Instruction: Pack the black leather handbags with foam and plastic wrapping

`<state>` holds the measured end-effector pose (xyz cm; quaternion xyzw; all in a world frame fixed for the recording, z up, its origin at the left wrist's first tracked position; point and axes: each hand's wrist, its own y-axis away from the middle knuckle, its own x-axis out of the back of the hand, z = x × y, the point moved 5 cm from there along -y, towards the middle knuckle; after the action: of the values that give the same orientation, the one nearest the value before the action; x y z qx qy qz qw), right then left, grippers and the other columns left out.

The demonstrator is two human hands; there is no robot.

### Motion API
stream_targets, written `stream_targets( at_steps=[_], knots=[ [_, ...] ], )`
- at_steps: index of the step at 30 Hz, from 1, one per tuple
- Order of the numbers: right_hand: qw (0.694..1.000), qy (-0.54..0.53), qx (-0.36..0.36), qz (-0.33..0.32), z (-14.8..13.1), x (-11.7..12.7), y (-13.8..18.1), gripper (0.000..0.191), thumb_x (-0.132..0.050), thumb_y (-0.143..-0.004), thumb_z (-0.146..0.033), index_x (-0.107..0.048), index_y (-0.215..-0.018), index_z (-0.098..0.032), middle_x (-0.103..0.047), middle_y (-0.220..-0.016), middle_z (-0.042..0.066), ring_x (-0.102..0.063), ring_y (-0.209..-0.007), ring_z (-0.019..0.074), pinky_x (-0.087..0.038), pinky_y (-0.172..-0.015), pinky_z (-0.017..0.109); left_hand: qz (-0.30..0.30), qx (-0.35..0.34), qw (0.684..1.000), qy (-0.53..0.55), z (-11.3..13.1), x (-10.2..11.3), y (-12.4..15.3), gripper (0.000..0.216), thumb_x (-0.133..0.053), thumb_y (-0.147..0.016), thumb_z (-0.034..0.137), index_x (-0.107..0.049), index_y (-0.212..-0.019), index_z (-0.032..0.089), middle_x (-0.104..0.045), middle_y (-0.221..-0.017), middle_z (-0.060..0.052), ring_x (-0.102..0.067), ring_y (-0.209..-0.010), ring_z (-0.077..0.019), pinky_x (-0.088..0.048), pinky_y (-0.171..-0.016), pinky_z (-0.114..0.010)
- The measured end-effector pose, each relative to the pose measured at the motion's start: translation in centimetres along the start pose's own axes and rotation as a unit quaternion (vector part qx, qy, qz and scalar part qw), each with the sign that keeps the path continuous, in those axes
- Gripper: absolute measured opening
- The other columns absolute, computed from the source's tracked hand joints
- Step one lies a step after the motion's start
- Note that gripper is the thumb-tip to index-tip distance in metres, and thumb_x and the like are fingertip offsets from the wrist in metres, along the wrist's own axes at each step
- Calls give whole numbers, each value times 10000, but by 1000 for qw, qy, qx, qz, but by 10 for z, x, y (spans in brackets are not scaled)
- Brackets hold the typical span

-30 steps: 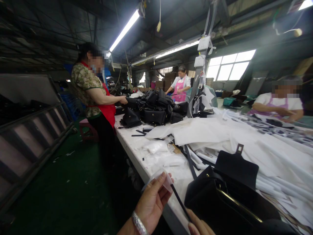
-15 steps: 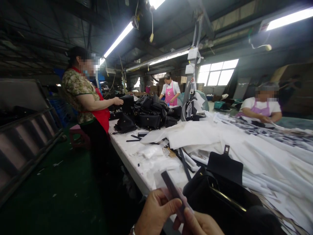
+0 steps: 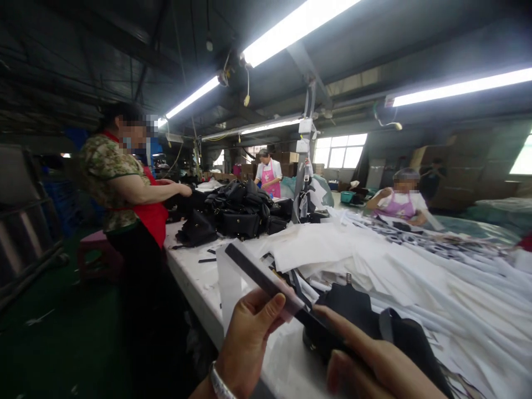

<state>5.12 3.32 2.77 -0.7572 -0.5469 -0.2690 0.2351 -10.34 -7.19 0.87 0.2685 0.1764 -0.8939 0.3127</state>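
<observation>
On the desk [image 3: 189, 261], black bags [image 3: 243, 210] are lying heaped; over its edge, the left hand [image 3: 247, 332] is pinching a black strip [image 3: 251, 270] and translucent sheet [image 3: 228, 282], the right hand's [image 3: 386, 360] grip clasping the strip's lower end.

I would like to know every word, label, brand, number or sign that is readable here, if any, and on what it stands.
None: no word, brand, number or sign can be read.
Black strip in the left hand: no lettering visible.
Black bag near the right hand: no lettering visible.
Pink apron: too small to read any marking.
White boxes on the post: too small to read.
Stacked cartons: too dim and blurred to read.
</observation>
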Motion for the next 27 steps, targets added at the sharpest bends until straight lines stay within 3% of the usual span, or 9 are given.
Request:
stream_targets(
  at_steps=[3,7,9,12,16,22,27],
  knots=[
    [999,-37,9,31,-23,8,-6,683,-390,-958,-455,-138,-1559,-252,-743,-746,23,-638,-571,167,-510,-597,245,-88,23,996,-22,-9,-25,5,234,-788,-786,288,-764,-959,131,-741,-882,-82,-663,-821,-175,-517,-790,-276],
    [997,-53,-45,43,-25,13,-15,686,-323,-977,-514,-49,-1561,-280,-702,-690,-7,-509,-394,119,-409,-407,214,-181,29,982,-35,-20,-49,8,269,-707,-851,355,-741,-889,90,-697,-699,-76,-617,-637,-168,-480,-656,-289],
    [997,-8,-41,57,-21,22,-17,695,-344,-969,-538,-93,-1562,-275,-679,-681,-10,-530,-437,127,-428,-450,230,-178,30,983,-43,-23,-52,4,268,-682,-869,357,-735,-851,94,-702,-703,-82,-632,-673,-187,-480,-697,-305],
    [995,58,-8,82,-9,41,-15,667,-419,-957,-483,-205,-1549,-265,-659,-696,-10,-593,-587,162,-476,-611,278,-117,16,992,-44,-24,-46,-10,229,-742,-820,318,-746,-943,124,-736,-847,-87,-652,-810,-204,-484,-796,-308],
    [994,45,18,102,16,62,-14,607,-418,-966,-388,-268,-1534,-238,-639,-690,-12,-583,-627,164,-466,-646,283,-54,5,997,-47,-33,-40,-35,272,-796,-759,332,-752,-942,135,-743,-903,-82,-649,-817,-184,-494,-783,-281],
    [990,33,28,136,40,84,-34,589,-369,-986,-379,-240,-1540,-227,-579,-647,-34,-522,-560,142,-438,-594,265,-125,13,990,-72,-69,-81,-61,284,-781,-762,393,-757,-790,112,-725,-729,-74,-661,-742,-188,-486,-732,-266],
    [983,85,-1,163,75,111,-31,628,-367,-982,-485,-254,-1537,-213,-720,-855,43,-636,-896,241,-431,-881,400,-106,33,992,-63,-89,-93,-88,337,-797,-728,435,-745,-843,122,-724,-749,-61,-648,-672,-164,-489,-664,-261]
  ],
)
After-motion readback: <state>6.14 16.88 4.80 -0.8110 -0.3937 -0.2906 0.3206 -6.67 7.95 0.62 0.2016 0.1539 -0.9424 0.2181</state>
